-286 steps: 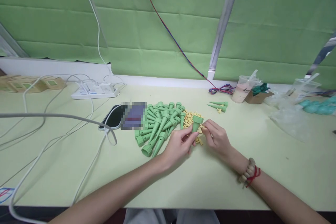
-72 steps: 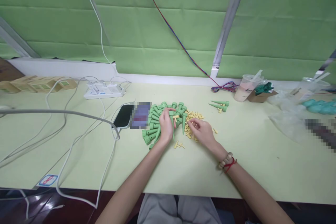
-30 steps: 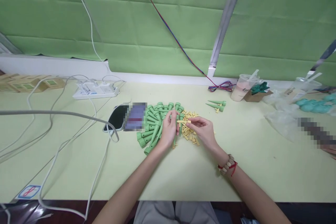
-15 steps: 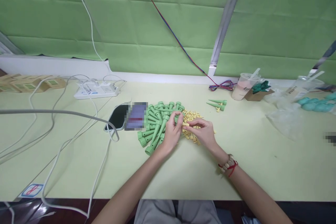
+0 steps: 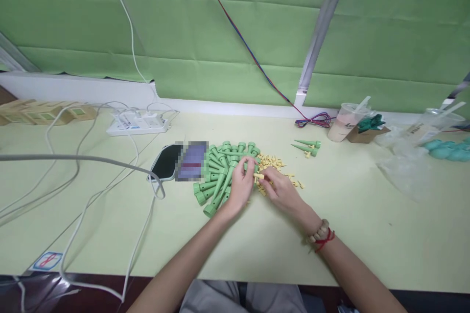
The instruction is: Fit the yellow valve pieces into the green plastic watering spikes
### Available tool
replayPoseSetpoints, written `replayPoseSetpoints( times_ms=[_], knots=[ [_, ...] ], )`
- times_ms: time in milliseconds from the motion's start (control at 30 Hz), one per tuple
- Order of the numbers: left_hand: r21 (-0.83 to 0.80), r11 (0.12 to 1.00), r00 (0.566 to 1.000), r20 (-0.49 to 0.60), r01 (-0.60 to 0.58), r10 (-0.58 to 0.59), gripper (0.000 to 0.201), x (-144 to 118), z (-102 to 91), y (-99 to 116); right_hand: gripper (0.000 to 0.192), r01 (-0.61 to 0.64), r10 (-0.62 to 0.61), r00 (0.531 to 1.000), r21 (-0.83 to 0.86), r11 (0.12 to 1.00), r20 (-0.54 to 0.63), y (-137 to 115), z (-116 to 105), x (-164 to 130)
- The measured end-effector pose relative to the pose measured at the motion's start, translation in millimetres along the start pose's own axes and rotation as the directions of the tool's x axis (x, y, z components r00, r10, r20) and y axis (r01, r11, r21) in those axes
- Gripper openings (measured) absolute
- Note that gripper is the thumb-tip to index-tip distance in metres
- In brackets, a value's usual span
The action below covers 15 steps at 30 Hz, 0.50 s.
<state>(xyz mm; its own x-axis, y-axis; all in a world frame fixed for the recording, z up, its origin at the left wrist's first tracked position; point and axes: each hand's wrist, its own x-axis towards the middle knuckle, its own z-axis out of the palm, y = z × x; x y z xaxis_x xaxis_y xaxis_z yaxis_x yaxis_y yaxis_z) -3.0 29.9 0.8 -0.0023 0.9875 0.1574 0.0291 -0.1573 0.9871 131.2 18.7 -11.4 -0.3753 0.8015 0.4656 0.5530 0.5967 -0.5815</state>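
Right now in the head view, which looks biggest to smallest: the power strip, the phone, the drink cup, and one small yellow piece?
1. Power strip
2. Phone, close to the strip in size; it lies nearer the camera, so this order is unsure
3. Drink cup
4. Yellow piece between left hand and right hand

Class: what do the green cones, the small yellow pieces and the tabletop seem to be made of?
Green cones: likely moulded plastic, matt, uniform colour. Yellow pieces: probably plastic too, pale and identical, though too small to be sure. Tabletop: smooth pale green sheet or laminate, faint sheen.
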Motion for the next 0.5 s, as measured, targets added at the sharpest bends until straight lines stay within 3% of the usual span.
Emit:
replayPoseSetpoints(
  times_ms=[100,167,233,300,367,433,500],
  knots=[
    [0.068,0.997,0.999,0.007,-0.042,0.041,0.028,-3.7,-0.2,-3.4,0.028,-0.037,0.038,0.999,0.053,0.998,-0.012,-1.4,5.9,-2.0],
    [0.123,0.99,0.997,0.032,-0.073,0.07,0.026,-5.7,-0.3,-3.2,0.038,-0.166,0.167,0.986,0.264,0.95,0.02,-4.5,12.5,-2.8],
    [0.168,0.981,0.994,0.074,-0.096,0.085,0.026,-5.8,-0.8,-0.9,0.05,-0.344,0.293,0.939,0.532,0.774,0.181,-8.1,18.3,-3.0],
    [0.166,0.982,0.992,0.1,-0.091,0.075,0.027,-3.1,-2.1,2.4,0.055,-0.435,0.329,0.9,0.638,0.635,0.286,-10.9,20.4,-2.5],
    [0.105,0.993,0.997,0.072,-0.047,0.04,0.03,2.1,-4.4,4.6,0.055,-0.399,0.336,0.916,0.588,0.704,0.219,-12.1,17.8,-1.4],
    [0.044,0.999,1.0,-0.01,-0.01,0.01,0.031,7.9,-7.1,4.5,0.04,-0.313,0.318,0.946,0.445,0.839,0.065,-11.8,12.9,0.0],
    [0.007,1.0,0.999,-0.028,0.016,-0.016,0.032,12.5,-9.3,2.4,0.026,-0.239,0.277,0.958,0.332,0.912,-0.071,-10.4,8.9,1.1]
  ],
)
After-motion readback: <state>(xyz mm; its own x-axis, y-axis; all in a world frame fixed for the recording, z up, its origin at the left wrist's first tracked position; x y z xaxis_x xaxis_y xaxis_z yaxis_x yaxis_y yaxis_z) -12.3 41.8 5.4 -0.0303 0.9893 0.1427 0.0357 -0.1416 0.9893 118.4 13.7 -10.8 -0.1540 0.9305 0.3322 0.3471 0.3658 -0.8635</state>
